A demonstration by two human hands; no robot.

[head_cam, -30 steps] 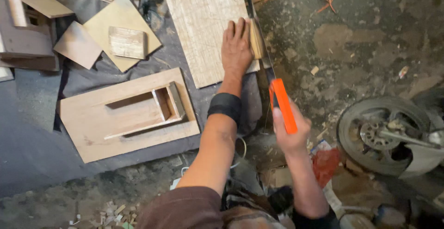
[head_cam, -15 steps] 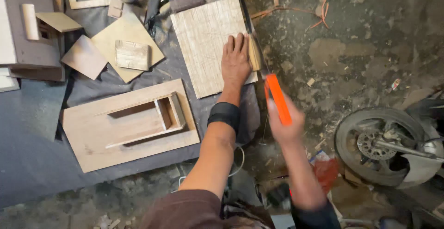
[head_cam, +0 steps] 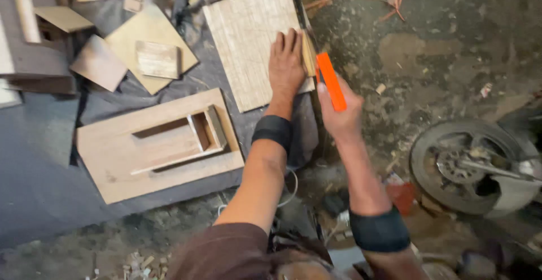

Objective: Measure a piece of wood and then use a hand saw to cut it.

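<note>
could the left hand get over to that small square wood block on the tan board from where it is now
Probably yes. The left hand lies flat on the pale plywood sheet, and the small square block sits to its left with only low flat boards and dark cloth between them.

A single head-worn camera looks steeply down, from close above, over the workbench [head_cam: 45,201] and floor [head_cam: 451,59].

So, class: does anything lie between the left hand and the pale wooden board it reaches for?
No. The left hand lies flat on the pale board, touching it. The right hand holds the orange-handled tool beside the board's right edge.
</note>
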